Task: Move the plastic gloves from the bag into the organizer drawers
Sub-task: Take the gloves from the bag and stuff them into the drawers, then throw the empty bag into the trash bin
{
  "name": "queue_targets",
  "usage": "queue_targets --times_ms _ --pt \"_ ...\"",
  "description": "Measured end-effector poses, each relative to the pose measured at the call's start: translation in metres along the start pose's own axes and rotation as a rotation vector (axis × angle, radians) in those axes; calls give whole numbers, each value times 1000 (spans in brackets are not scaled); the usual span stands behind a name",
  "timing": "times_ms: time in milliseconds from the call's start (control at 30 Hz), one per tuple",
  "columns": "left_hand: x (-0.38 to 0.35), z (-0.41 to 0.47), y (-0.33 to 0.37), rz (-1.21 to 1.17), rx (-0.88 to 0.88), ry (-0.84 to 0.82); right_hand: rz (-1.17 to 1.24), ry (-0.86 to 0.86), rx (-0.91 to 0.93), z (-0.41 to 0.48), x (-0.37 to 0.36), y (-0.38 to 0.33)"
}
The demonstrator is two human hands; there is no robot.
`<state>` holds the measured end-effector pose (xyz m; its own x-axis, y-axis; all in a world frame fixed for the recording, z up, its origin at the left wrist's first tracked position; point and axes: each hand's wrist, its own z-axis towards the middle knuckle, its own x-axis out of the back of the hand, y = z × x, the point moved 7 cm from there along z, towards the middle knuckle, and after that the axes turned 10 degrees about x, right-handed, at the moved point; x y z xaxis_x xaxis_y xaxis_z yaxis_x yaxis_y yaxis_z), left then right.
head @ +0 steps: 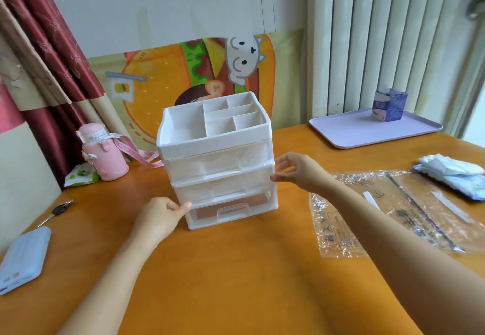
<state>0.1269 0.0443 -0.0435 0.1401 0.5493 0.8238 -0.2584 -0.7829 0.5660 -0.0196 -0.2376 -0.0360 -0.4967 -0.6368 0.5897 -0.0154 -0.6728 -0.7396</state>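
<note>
Organizer [214,135] stood mid-table [236,269], all drawers pushed in. Crinkled clear film, the plastic gloves [252,156], showed through the fronts of the top drawer [217,162] and the middle drawer [223,186]. Bottom drawer [231,211] showed only table colour through it. Bag [393,211] lay flat to the right, well apart from the organizer.

Left hand [160,216]: fingers curled in, thumb tip against the front-left corner at the base of the middle drawer. Couldn't tell whether it pinched the frame or only braced it.

Right hand [296,170]: fingers spread and relaxed, holding nothing, fingertips at the right edge of the middle drawer.

Around it:
- Pink bottle [103,152] sat back-left.
- Key [56,212] and power bank [23,258] were at the left edge.
- Lilac tray [372,132] with a small box [389,104] was back-right.
- Folded white packets [454,174] lay just beyond the bag.
</note>
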Motion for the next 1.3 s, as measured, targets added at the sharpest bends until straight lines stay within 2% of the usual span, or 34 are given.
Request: queue_targets --times_ms 133,200,267,333,400,467,567,700,800,900,933,1000,1100,1167,1233,1300 --pt "-18 -45 34 157 -48 -64 -108 60 -169 -34 57 30" --pt "-39 -63 64 81 -106 -143 -250 108 -336 -66 103 56" --pt "-74 -79 93 -78 -121 -322 -432 107 -518 -106 138 84" --pt "-115 -91 117 -126 -108 -486 -541 14 -627 -140 148 106" --pt "-149 -102 141 -144 -71 -593 -592 -162 -688 -172 137 122" --pt "-171 -114 166 -245 -24 -670 -634 -248 -691 -196 123 127" --pt "-190 -131 196 -362 56 -785 -650 -198 -586 -212 111 116" --pt "-212 -152 210 -424 76 -903 -556 -229 -474 -238 113 96" --pt "-214 -169 215 -586 169 -1016 -589 -168 -241 -246 114 65" --pt "-202 -200 239 -772 129 -1190 -495 -12 -6 -262 116 30" --pt "-194 -216 251 -856 84 -1259 -437 104 35 -272 124 20" --pt "-172 -250 276 -1028 -46 -1421 -299 446 120 -291 147 5" --pt "-161 -297 303 -952 -350 -1519 17 846 135 -337 191 11" --pt "-173 -331 314 -759 -525 -1438 227 1000 140 -371 215 19" --pt "-192 -362 324 -461 -729 -1213 418 1195 54 -413 237 38" --pt "-218 -388 331 -179 -886 -1005 495 1384 -89 -463 253 71"
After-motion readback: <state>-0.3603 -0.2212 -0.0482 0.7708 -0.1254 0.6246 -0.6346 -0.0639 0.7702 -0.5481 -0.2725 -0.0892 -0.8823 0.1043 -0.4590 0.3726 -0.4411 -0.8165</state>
